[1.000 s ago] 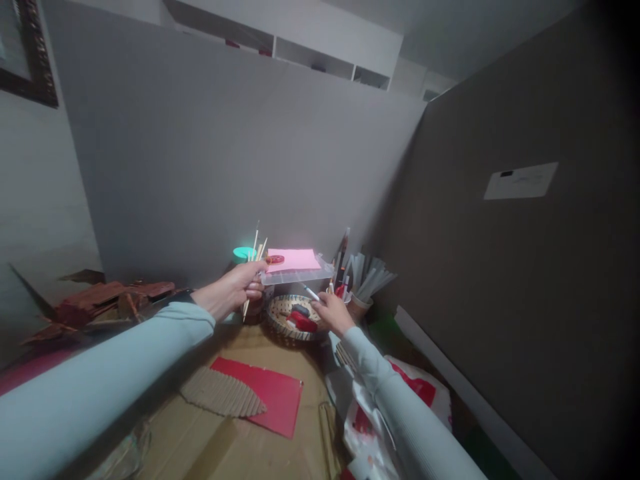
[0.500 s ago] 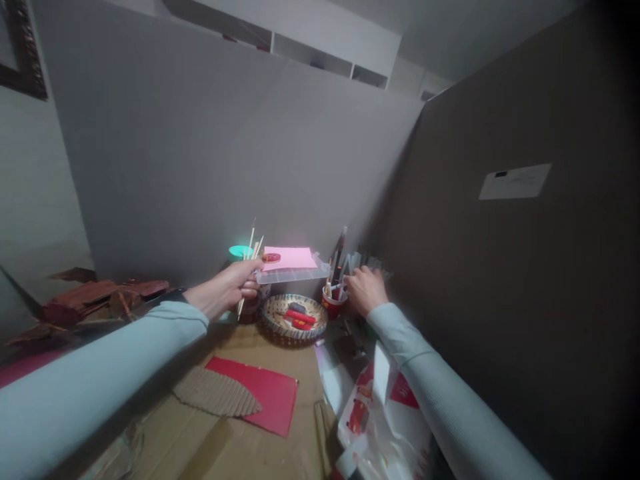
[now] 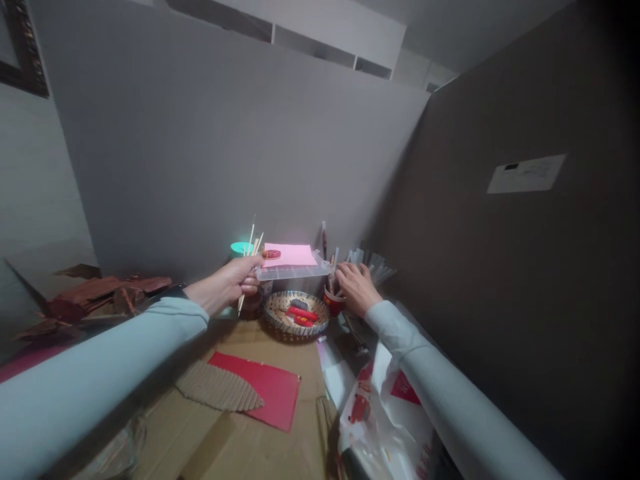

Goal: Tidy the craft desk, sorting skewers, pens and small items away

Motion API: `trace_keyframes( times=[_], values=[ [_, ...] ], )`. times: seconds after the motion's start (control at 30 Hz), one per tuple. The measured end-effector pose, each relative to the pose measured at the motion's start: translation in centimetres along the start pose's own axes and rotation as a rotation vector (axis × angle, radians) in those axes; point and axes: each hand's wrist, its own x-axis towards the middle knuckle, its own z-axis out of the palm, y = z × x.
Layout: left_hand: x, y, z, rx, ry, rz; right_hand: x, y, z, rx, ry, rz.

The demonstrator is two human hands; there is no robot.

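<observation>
Hands | left hand (image 3: pixel 231 285) grips wooden sticks (image 3: pixel 251 250) at centre frame | right hand (image 3: pixel 354 288) loosely open, fingers at red cup (image 3: pixel 333 304) | woven basket (image 3: pixel 296 315) between them

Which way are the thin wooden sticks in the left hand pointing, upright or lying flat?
Roughly upright, leaning slightly: the wooden sticks rise above the left hand, which is closed around them, and their lower ends poke out below it.

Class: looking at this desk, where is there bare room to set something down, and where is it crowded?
Bare cardboard lies between the red sheet and the basket. The back corner is crowded: basket, red cup, clear box. The printed bag fills the right.
</observation>
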Motion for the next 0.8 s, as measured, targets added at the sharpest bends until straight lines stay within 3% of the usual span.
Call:
trace_keyframes(
  times=[0.13,0.23,0.37,0.5,0.8],
  values=[
    [-0.6,0.2,0.5,0.008,0.022,0.003,-0.7,-0.8,-1.9,0.099,0.04,0.025],
    [-1.0,0.2,1.1,0.015,0.034,0.003,-0.7,-3.2,-2.2,0.239,-0.054,-0.108],
    [-1.7,0.2,1.9,0.028,0.054,0.017,-0.9,-6.8,-0.8,0.422,-0.259,-0.363],
    [-2.0,0.3,1.9,0.037,0.07,0.027,-2.0,-8.9,1.1,0.502,-0.294,-0.497],
    [-1.9,0.4,1.2,0.022,0.042,0.04,-4.4,-10.9,2.7,0.409,-0.189,-0.395]
  ],
)
